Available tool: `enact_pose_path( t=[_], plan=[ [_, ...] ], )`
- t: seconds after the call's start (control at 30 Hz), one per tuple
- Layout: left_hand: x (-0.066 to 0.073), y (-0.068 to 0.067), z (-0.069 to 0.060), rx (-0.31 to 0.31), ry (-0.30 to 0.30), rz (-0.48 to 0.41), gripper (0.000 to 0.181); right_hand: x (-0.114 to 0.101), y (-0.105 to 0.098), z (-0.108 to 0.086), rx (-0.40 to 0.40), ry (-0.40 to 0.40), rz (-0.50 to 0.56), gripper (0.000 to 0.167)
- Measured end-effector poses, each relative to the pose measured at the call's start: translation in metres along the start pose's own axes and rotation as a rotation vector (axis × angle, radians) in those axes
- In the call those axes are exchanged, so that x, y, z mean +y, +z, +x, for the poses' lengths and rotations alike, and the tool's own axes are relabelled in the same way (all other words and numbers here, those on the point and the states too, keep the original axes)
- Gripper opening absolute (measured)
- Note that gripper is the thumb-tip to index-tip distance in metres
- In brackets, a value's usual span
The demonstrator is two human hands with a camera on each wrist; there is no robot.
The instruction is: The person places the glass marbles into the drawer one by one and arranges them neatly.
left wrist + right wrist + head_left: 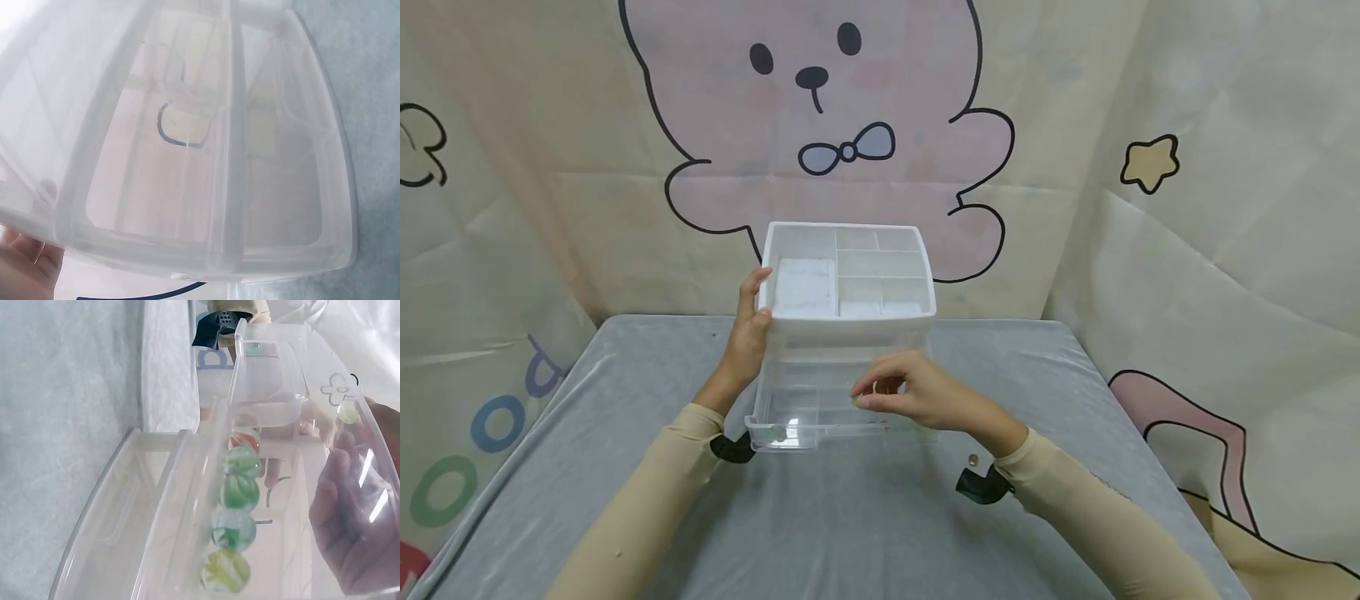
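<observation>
A clear plastic drawer box (842,334) with a white compartment tray (805,283) on top stands before me on the table. My left hand (746,342) grips its left side by the tray's edge; part of that hand (28,265) shows beside the clear wall in the left wrist view. Over the pulled-out clear drawer (786,435), my right hand (925,392) pinches a yellow-green marble (347,412) between thumb and fingers. Through the drawer wall in the right wrist view, several glass marbles lie in a row, among them a red one (244,440), a green one (240,492) and a yellow one (225,571).
Grey cloth (857,533) covers the table. A patterned curtain (1075,167) hangs behind it and along both sides. Dark wrist devices (983,485) sit under both sleeves. Below the open drawer, another clear drawer section (119,519) shows in the right wrist view.
</observation>
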State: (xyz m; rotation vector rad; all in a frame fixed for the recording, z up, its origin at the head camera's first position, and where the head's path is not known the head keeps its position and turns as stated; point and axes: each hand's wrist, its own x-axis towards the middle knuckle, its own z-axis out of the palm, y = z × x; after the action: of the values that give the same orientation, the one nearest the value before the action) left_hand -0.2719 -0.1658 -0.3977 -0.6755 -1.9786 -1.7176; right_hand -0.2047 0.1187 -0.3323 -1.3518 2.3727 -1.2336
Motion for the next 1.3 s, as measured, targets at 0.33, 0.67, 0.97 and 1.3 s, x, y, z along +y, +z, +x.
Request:
enact_pose_path(
  t=[0.33, 0.67, 0.97, 1.3],
  plan=[
    [-0.0005, 0.0015, -0.0006, -0.007, -0.004, -0.004, 0.055, -0.0044, 0.0036, 0.0036, -0.068, 0.055, -0.002, 0.014],
    [-0.0006, 0.002, 0.0001, -0.011, -0.001, -0.004, 0.055, -0.0009, 0.0047, 0.0029, -0.066, 0.072, -0.009, 0.014],
    [-0.0005, 0.0007, 0.0001, -0.008, 0.0, 0.003, 0.055, -0.0001, 0.005, 0.0041, -0.091, 0.097, -0.018, 0.015],
    [0.0006, -0.0009, -0.0002, -0.003, -0.002, 0.002, 0.055, -0.0015, 0.0052, 0.0068, -0.139, 0.126, -0.067, 0.014]
  ],
)
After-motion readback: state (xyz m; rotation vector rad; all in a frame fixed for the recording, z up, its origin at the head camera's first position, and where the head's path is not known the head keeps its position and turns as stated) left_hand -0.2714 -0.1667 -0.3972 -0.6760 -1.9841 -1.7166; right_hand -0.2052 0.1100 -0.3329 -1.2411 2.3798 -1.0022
